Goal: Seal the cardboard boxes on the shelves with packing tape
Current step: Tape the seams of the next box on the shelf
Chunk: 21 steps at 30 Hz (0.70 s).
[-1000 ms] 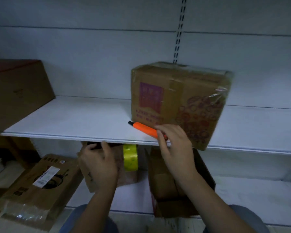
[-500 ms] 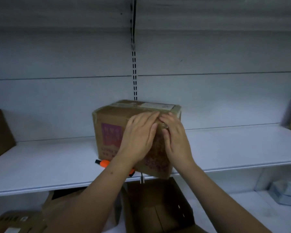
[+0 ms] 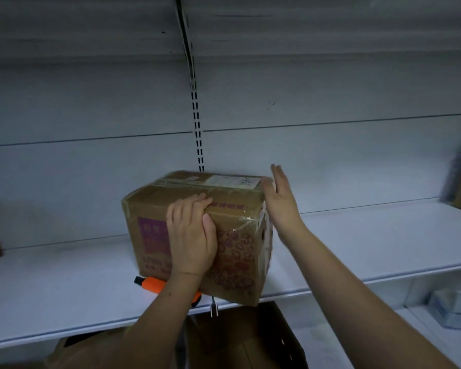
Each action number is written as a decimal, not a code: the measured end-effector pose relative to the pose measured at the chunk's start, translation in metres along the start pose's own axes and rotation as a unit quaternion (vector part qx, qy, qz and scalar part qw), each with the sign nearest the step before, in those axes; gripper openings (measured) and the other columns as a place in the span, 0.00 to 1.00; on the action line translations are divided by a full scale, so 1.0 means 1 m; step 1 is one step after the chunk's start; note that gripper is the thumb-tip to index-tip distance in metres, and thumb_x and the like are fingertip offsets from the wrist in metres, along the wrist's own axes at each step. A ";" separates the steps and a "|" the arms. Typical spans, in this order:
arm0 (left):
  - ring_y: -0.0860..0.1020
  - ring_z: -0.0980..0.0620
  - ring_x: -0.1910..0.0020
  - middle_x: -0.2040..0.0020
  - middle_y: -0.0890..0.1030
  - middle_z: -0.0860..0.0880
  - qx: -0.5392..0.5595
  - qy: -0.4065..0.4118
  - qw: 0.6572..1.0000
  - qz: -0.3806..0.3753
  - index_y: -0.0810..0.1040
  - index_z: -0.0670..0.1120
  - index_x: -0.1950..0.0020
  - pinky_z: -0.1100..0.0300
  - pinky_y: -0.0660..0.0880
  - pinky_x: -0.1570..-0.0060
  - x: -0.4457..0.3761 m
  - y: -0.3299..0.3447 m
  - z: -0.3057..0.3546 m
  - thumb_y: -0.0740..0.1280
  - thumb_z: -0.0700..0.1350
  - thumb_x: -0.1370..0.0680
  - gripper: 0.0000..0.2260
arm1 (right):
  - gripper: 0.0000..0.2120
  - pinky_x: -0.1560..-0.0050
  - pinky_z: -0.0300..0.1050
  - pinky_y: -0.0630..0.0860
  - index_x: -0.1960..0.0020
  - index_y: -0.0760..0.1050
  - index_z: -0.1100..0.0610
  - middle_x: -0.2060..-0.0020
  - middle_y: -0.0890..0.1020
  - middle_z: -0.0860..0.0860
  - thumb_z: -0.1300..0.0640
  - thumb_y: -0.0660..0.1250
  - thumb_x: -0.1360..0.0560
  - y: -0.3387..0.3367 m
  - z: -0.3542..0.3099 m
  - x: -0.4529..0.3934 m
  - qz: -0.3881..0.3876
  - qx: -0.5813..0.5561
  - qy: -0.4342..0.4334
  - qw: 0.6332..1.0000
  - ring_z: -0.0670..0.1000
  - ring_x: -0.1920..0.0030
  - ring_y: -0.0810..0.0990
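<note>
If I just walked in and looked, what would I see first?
First you'd spot the brown cardboard box in the middle of the white shelf, with shiny tape across its top. The left hand presses on its front while the right hand is held flat beside its right end. A bright orange cutter lies on the shelf just below the left wrist.

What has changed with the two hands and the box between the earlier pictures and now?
The right hand left the box front and moved to its right side, fingers straight. The left hand slid up and presses the top front edge. The box and the orange knife stayed on the shelf.
</note>
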<state>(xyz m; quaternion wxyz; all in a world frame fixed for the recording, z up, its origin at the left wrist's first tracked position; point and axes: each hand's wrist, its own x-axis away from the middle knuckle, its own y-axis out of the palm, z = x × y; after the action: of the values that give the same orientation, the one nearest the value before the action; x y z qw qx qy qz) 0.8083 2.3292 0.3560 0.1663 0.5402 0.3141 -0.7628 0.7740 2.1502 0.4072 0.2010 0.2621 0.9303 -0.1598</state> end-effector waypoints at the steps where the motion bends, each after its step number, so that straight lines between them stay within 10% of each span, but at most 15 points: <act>1: 0.74 0.44 0.42 0.43 0.80 0.43 0.001 0.001 1.000 0.002 0.79 0.41 0.45 0.53 0.60 0.31 0.000 0.001 -0.001 0.52 0.43 0.20 0.17 | 0.24 0.24 0.43 0.54 0.23 0.62 0.54 0.22 0.59 0.48 0.52 0.59 0.18 0.002 0.002 -0.014 -0.033 -0.020 0.057 0.998 0.48 0.24 0.59; 6: 0.74 0.44 0.43 0.44 0.80 0.44 -0.002 0.001 1.000 -0.001 0.79 0.41 0.45 0.54 0.59 0.31 0.000 0.008 -0.001 0.52 0.43 0.20 0.16 | 0.18 0.29 0.49 0.67 0.35 0.78 0.53 0.32 0.75 0.52 0.55 0.59 0.22 0.006 0.018 -0.046 -0.047 -0.005 0.087 0.995 0.51 0.33 0.73; 10: 0.74 0.45 0.43 0.43 0.79 0.44 0.004 -0.005 1.000 -0.020 0.79 0.41 0.44 0.49 0.63 0.33 0.000 0.002 0.001 0.51 0.43 0.19 0.17 | 0.19 0.42 0.30 0.62 0.37 0.80 0.53 0.34 0.78 0.49 0.59 0.55 0.20 -0.009 0.011 -0.058 -0.073 0.120 0.087 0.986 0.49 0.32 0.72; 14: 0.71 0.48 0.32 0.36 0.77 0.49 0.036 -0.059 0.993 -0.099 0.77 0.48 0.38 0.55 0.52 0.24 -0.003 -0.024 0.012 0.47 0.48 0.16 0.20 | 0.17 0.48 0.42 0.70 0.43 0.81 0.62 0.42 0.82 0.57 0.59 0.55 0.19 -0.024 0.003 -0.040 -0.067 0.212 0.045 0.974 0.58 0.41 0.77; 18: 0.39 0.55 0.20 0.18 0.43 0.58 0.107 -0.243 0.947 -0.182 0.58 0.66 0.22 0.51 0.41 0.24 0.010 -0.056 0.060 0.38 0.69 0.22 0.29 | 0.17 0.69 0.45 0.62 0.67 0.68 0.60 0.70 0.73 0.55 0.58 0.55 0.21 -0.038 -0.006 -0.014 -0.023 0.271 0.036 0.962 0.58 0.62 0.73; 21: 0.36 0.60 0.23 0.20 0.35 0.56 0.185 -0.318 0.902 -0.227 0.53 0.68 0.22 0.52 0.46 0.25 0.019 -0.061 0.091 0.47 0.74 0.26 0.33 | 0.19 0.69 0.48 0.61 0.66 0.69 0.65 0.71 0.72 0.57 0.55 0.56 0.20 -0.051 -0.019 0.003 -0.022 0.303 0.052 0.951 0.57 0.64 0.72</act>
<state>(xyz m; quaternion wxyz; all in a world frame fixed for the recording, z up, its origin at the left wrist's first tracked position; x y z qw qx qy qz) 0.6993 2.3165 0.3768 -0.0232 0.2039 0.2122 -0.9554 0.7382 2.1178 0.4320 0.0603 0.2976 0.8530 -0.4245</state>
